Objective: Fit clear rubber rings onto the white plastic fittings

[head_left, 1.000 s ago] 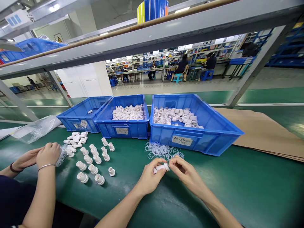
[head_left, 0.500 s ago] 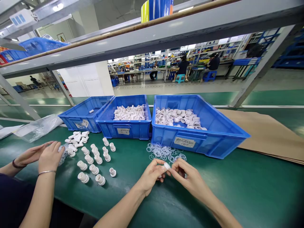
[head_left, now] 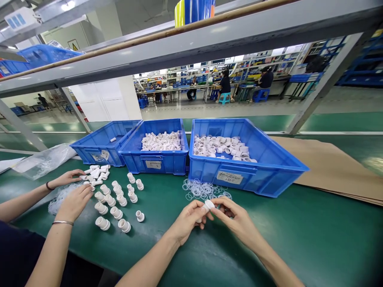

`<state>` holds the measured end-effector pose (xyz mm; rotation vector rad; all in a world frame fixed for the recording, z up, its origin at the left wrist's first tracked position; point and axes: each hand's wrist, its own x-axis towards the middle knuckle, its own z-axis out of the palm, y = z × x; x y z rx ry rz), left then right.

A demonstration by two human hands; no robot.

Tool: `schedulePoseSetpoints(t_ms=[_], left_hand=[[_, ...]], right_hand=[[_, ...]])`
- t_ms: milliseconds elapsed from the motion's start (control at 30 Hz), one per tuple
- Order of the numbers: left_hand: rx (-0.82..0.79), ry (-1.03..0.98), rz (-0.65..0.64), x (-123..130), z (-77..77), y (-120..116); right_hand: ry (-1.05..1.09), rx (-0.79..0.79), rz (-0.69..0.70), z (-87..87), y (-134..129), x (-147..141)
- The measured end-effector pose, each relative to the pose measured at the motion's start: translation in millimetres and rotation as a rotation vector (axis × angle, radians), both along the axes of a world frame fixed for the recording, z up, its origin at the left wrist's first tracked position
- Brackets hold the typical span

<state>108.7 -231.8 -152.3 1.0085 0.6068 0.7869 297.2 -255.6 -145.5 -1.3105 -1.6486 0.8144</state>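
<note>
Head view: three blue bins [head_left: 155, 161] standing in a row on the green surface [head_left: 314, 235]. Pinching one white fitting [head_left: 208, 205] between left hand [head_left: 188, 219] and right hand [head_left: 235, 219], both grasping it, just before the loose ring pile [head_left: 203, 190].

Three bins [head_left: 155, 159] side by side; rings [head_left: 203, 189] before them; fittings [head_left: 116, 201] leftward.

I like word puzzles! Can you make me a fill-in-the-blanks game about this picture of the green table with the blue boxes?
1. The left hand and right hand both pinch one small white plastic tube, so it is held by ____ hands.
2. The thin clear rubber rings lie on the ____ table top.
3. The row holds ____ blue plastic crates.

Missing words: two; green; three
</note>
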Motion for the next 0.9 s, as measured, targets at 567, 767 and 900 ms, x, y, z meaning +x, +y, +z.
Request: schedulePoseSetpoints(t_ms=[567,767,900], left_hand=[[-0.272,-0.188,-0.215,8.5,-26.4,2.7],[-0.452,-0.086,-0.101,14.8,-32.6,10.6],[-0.499,-0.116,-0.106,24.9,-29.1,6.4]], right_hand=[[0.247,-0.198,0.127,-0.9,-0.8,-2.5],[0.130,-0.192,0.043,25.1,20.7,-22.5],[-0.268,-0.051,0.182,60.1,40.5,-76.6]])
